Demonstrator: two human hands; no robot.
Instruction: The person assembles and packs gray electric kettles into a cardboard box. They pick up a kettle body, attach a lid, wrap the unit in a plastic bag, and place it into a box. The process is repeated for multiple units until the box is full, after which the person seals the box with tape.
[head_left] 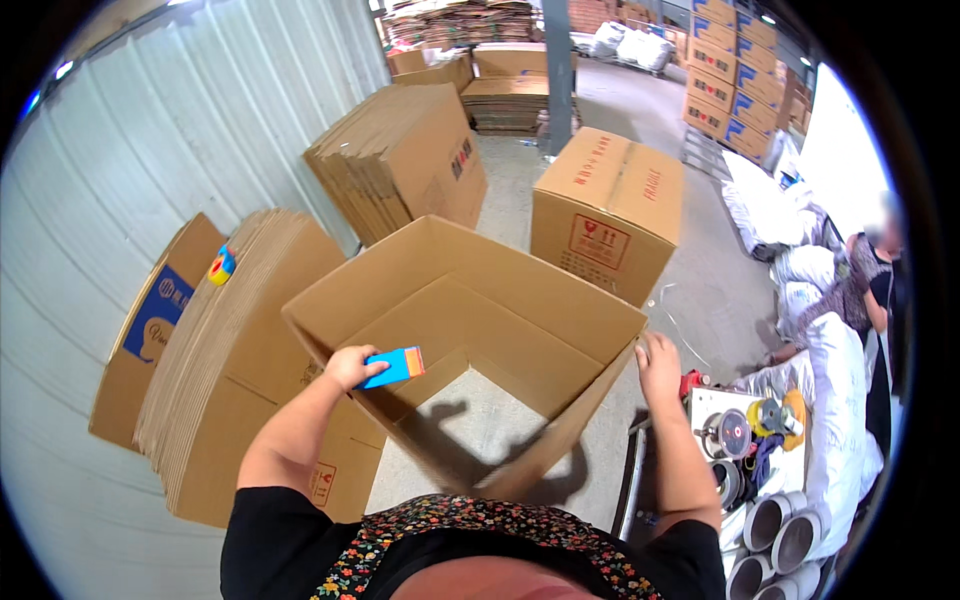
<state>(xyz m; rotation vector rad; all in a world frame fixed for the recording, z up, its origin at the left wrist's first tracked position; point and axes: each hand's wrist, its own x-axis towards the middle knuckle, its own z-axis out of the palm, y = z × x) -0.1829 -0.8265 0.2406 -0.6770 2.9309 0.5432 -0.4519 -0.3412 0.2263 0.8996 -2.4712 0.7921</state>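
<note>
My left hand [349, 369] is closed around a flat blue object [394, 369] with an orange end, whose kind I cannot make out. That hand is at the left wall of a large brown cardboard box [520, 305], with the object over the opening. The box stands unfolded, and grey floor shows through its open bottom. At its right corner, my right hand [657, 366] grips the top edge, the fingertips resting at the rim. A yellow, red and blue roll-like item [221, 265] lies on the flat cardboard stack to the left.
Flattened cartons [245, 340] lean along the corrugated wall at left, with another bundle [400, 160] behind. A sealed carton [607, 210] stands beyond the box. At right, a cart [705, 405] carries tape rolls and tubes. A person [865, 280] bends near white sacks [800, 275].
</note>
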